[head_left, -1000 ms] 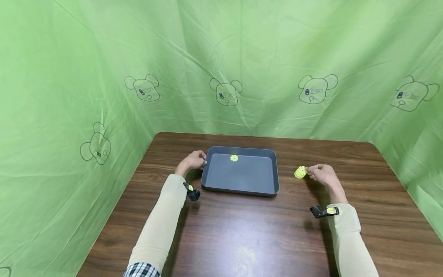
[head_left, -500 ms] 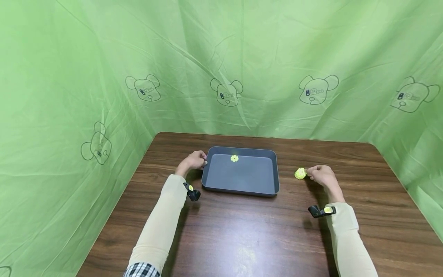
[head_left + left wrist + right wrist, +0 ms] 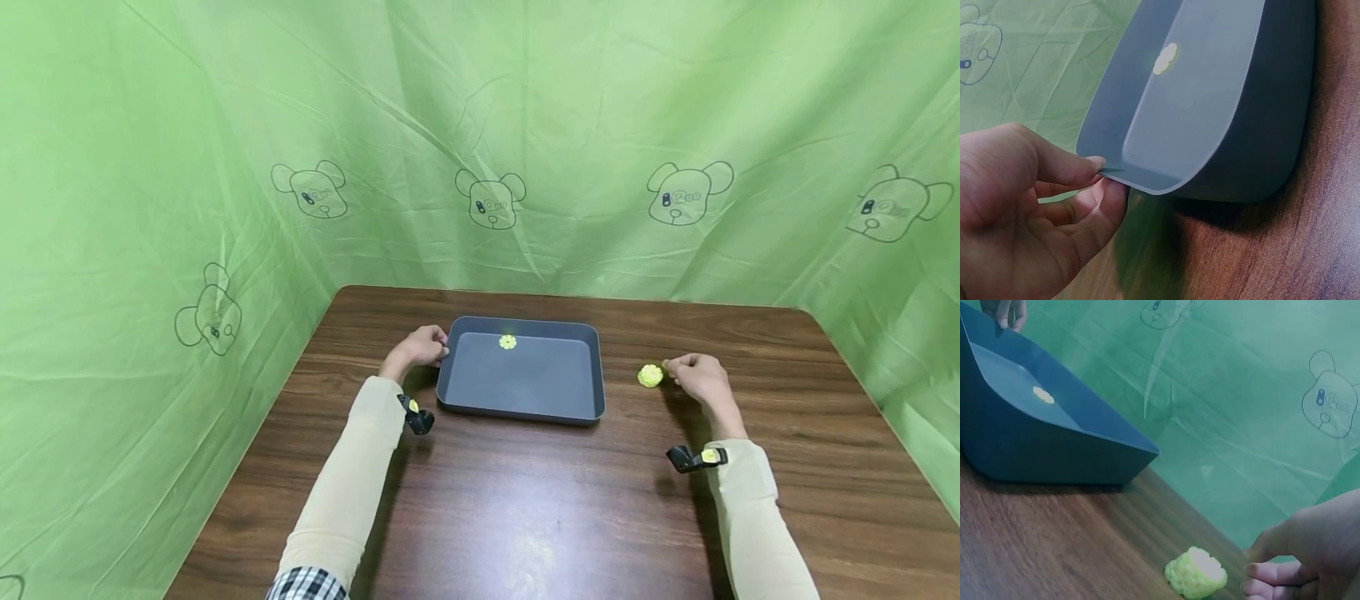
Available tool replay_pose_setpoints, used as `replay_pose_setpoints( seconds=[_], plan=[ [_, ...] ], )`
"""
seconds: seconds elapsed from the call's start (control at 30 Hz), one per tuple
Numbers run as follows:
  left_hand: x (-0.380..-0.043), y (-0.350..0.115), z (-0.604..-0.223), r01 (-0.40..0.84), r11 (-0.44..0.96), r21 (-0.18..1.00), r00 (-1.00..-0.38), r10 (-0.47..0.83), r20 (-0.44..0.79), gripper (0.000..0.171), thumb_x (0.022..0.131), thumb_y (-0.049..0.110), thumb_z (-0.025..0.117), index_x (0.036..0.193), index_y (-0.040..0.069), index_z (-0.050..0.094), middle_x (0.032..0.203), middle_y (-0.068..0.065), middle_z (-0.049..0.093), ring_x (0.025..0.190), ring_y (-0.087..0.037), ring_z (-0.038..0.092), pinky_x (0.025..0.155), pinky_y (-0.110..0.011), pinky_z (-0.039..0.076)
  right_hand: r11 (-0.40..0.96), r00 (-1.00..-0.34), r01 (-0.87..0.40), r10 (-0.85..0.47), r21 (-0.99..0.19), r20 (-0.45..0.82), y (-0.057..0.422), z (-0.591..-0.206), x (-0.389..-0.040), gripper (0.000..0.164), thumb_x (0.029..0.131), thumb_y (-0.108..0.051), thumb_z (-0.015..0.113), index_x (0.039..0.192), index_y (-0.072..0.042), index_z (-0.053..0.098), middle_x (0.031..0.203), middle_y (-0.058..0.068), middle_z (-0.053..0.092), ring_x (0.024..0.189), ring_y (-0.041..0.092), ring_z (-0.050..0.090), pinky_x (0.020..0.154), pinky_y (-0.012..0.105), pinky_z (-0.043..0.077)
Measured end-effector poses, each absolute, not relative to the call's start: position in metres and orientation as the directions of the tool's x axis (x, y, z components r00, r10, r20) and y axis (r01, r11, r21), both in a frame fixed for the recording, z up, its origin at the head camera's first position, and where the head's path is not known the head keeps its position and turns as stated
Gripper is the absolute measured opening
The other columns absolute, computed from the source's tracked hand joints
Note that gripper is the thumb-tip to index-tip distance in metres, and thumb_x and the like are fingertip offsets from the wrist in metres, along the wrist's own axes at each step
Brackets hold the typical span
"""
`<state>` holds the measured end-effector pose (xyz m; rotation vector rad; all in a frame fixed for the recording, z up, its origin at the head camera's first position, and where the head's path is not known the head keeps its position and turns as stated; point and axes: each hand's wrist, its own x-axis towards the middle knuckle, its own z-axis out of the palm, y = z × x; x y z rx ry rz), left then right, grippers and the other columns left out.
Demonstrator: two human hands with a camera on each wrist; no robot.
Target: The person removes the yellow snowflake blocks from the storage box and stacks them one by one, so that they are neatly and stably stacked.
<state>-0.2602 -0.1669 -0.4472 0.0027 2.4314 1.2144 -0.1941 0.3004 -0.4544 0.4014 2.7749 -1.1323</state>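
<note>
My left hand (image 3: 418, 347) pinches the left rim of a dark grey rectangular tray (image 3: 525, 379), thumb over the edge in the left wrist view. On the tray floor near its back wall lies a small yellow flower-shaped slice (image 3: 507, 342). To the right of the tray, a short knobbly yellow-green piece (image 3: 650, 376) with a pale, scalloped top face (image 3: 1205, 564) stands on the table. My right hand (image 3: 700, 377) is just right of this piece, its fingers loosely bent, fingertips a little apart from it. Nothing shows between those fingers in the right wrist view.
Both sit on a dark wood-grain table (image 3: 495, 500) with rounded back corners. Green cloth (image 3: 585, 100) printed with bear-head outlines hangs behind and at the sides. A black camera is strapped to each sleeved wrist.
The right fingertips, earlier against the knobbly piece, now stand slightly apart from it. The piece's outline looks rounder. My left hand, the tray and the slice in it stay where they were.
</note>
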Motion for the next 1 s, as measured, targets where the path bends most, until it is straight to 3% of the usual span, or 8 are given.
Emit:
replay_pose_setpoints(
  seconds=[0.2, 0.37, 0.6, 1.0],
  plan=[
    [-0.26, -0.168, -0.446, -0.179, 0.624, 0.76, -0.912, 0.184, -0.366, 0.015, 0.091, -0.002, 0.053, 0.105, -0.006, 0.051, 0.094, -0.011, 0.05, 0.083, -0.022, 0.059, 0.076, -0.031, 0.058, 0.689, -0.971, 0.238, 0.19, -0.685, -0.147, 0.296, -0.446, -0.193, 0.042, 0.095, -0.039, 0.051, 0.109, -0.001, 0.062, 0.103, 0.02, 0.067, 0.08, 0.013, 0.057, 0.069, 0.026, 0.041],
    [-0.261, -0.167, -0.446, -0.19, 0.627, 0.756, -0.908, 0.18, -0.377, 0.015, 0.092, -0.001, 0.053, 0.106, -0.006, 0.05, 0.095, -0.012, 0.05, 0.084, -0.023, 0.06, 0.075, -0.031, 0.057, 0.703, -0.982, 0.176, 0.177, -0.689, -0.07, 0.288, -0.443, -0.195, 0.042, 0.095, -0.041, 0.051, 0.109, -0.003, 0.063, 0.101, 0.019, 0.067, 0.077, 0.013, 0.056, 0.067, 0.026, 0.041],
    [-0.262, -0.166, -0.449, -0.194, 0.627, 0.755, -0.911, 0.171, -0.376, 0.013, 0.091, -0.001, 0.054, 0.103, -0.004, 0.051, 0.095, -0.011, 0.051, 0.083, -0.025, 0.063, 0.076, -0.031, 0.058, 0.694, -0.99, 0.105, 0.139, -0.712, -0.011, 0.267, -0.44, -0.201, 0.034, 0.096, -0.034, 0.052, 0.109, -0.005, 0.063, 0.106, 0.016, 0.064, 0.092, 0.024, 0.053, 0.073, 0.029, 0.04],
    [-0.26, -0.166, -0.448, -0.187, 0.637, 0.748, -0.914, 0.166, -0.37, 0.016, 0.092, 0.0, 0.054, 0.106, -0.005, 0.051, 0.096, -0.011, 0.052, 0.083, -0.023, 0.063, 0.077, -0.031, 0.058, 0.648, -0.997, 0.006, 0.065, -0.761, 0.047, 0.212, -0.439, -0.216, 0.023, 0.09, -0.022, 0.063, 0.104, -0.004, 0.063, 0.095, 0.014, 0.063, 0.082, 0.02, 0.054, 0.07, 0.028, 0.042]
  ],
)
